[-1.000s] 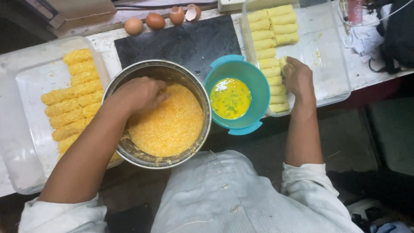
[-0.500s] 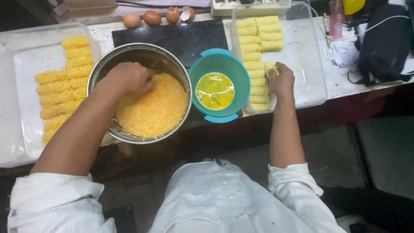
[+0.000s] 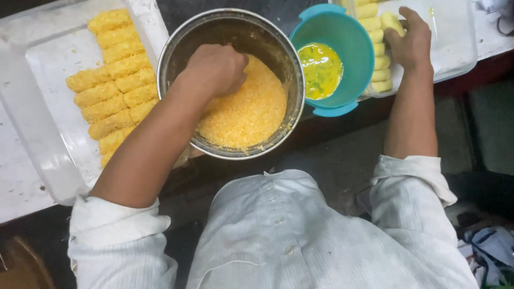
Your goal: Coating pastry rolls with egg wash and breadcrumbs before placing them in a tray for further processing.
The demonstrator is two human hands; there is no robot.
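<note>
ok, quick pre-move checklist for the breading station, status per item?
1. Left hand in the crumbs of the steel bowl: ok.
2. Piece held in the left hand: cannot tell, fingers curled and hiding it.
3. Right hand resting on the plain rolls in the clear tray: ok.
4. Beaten egg left in the teal bowl: ok, shallow pool.
5. Room for more on the white tray beside the coated rolls: ok.
</note>
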